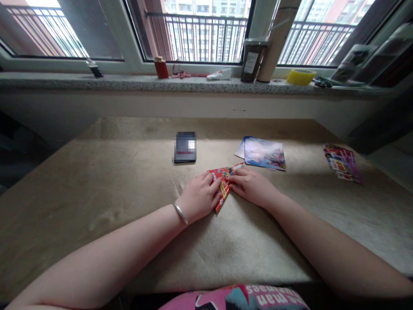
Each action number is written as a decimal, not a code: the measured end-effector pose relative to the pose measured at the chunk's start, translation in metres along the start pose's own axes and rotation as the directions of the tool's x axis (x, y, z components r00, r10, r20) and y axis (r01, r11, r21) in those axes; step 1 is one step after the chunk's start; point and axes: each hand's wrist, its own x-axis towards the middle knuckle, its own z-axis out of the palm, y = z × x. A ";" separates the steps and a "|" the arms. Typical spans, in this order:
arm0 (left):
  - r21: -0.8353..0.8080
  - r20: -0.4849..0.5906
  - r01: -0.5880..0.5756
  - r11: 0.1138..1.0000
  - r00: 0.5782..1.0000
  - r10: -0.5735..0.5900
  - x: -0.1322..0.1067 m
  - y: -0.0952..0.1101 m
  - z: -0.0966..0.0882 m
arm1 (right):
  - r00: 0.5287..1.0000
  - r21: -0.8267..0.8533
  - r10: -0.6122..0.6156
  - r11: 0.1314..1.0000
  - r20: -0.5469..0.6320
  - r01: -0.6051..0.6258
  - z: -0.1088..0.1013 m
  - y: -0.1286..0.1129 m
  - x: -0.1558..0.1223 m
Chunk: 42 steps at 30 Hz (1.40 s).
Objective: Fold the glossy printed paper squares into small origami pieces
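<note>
A folded sheet of red printed paper (223, 186) lies on the beige cloth-covered table (112, 185), pinned under both my hands. My left hand (200, 197), with a silver bangle on its wrist, presses on the paper's left side with curled fingers. My right hand (251, 186) presses on the right side, fingertips on the fold. The two hands nearly touch over the paper. Much of the sheet is hidden beneath them.
A dark phone (185, 147) lies beyond my hands. Blue picture sheets (264, 153) sit at the right, a pink-red leaflet (342, 162) farther right. The windowsill (129, 82) holds a red cup (161, 67), a dark jar (252, 60) and yellow tape (300, 76).
</note>
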 end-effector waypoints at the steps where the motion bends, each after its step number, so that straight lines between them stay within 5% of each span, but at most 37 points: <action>1: -0.001 -0.008 -0.005 1.000 1.000 0.005 0.000 0.000 0.000 | 1.000 0.016 0.006 1.000 -0.001 -0.006 0.000 0.001 0.000; 12: -0.029 0.003 0.014 0.999 1.000 -0.014 0.001 0.002 0.001 | 0.999 0.115 0.031 0.993 -0.029 -0.027 0.001 0.004 0.002; 27: -0.249 -0.047 -0.116 0.961 0.993 0.108 0.006 -0.006 0.012 | 0.996 0.197 0.071 0.978 -0.048 -0.060 0.004 0.011 -0.001; 42: -0.243 -0.058 -0.196 0.950 0.981 0.187 0.008 -0.007 0.008 | 0.996 0.258 0.054 0.966 -0.064 -0.036 0.007 0.016 -0.002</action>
